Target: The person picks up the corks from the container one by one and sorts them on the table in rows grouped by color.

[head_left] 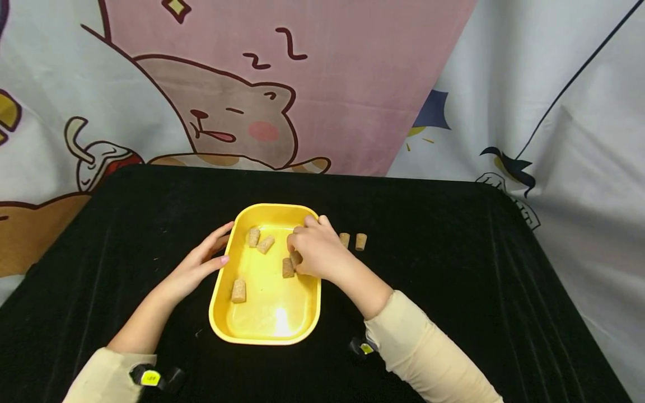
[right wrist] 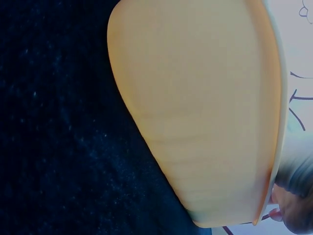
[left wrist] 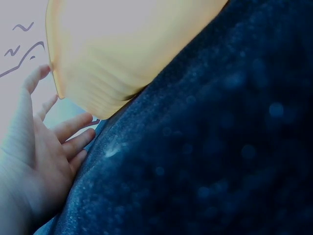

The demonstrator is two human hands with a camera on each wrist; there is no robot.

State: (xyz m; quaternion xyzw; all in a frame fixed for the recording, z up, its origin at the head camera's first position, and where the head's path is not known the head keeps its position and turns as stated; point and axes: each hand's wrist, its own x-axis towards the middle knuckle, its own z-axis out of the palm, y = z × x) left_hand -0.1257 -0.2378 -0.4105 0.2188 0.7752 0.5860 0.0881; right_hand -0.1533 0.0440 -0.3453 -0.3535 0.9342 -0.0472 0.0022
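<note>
A yellow tray [head_left: 269,337] lies on the black cloth, with several corks inside. My left hand [head_left: 199,263] rests against its left side, thumb and fingers extended; the left wrist view shows these fingers spread beside the tray wall [left wrist: 93,78]. My right hand [head_left: 322,249] reaches over the right rim and pinches a cork [head_left: 295,258] with its fingertips, partly hidden by the hand. Right beside that one stands another cork [head_left: 288,268]. Toward the tray's far left are a cork [head_left: 254,237] and a tilted cork [head_left: 265,244]. One more cork [head_left: 239,291] is nearer the front left.
To the right of the tray, outside it, a cork [head_left: 361,242] and a second cork [head_left: 345,239] stand on the black cloth [head_left: 428,313]. Behind the table hangs a printed curtain [head_left: 353,84] with a cartoon bear.
</note>
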